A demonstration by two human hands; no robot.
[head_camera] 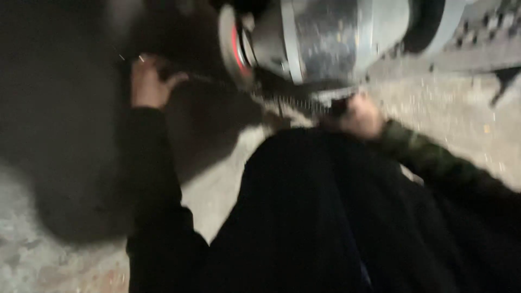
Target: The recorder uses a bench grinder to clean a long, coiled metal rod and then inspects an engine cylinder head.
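Note:
The picture is blurred and dark. My left hand (pixel 147 81) reaches up into deep shadow at the upper left, fingers curled around something I cannot make out. My right hand (pixel 359 115) is closed on a dark handle or bar (pixel 304 102) just below a large grey metal machine part (pixel 325 38) with a round end and a red ring (pixel 235 46). Both arms wear dark sleeves, the right one greenish. My dark-clothed knee (pixel 304 217) fills the lower middle.
Pale speckled concrete floor (pixel 450 108) spreads to the right and lower left. A big dark shadowed mass (pixel 59 119) covers the left. A dark ribbed strip (pixel 488 27) runs along the top right corner.

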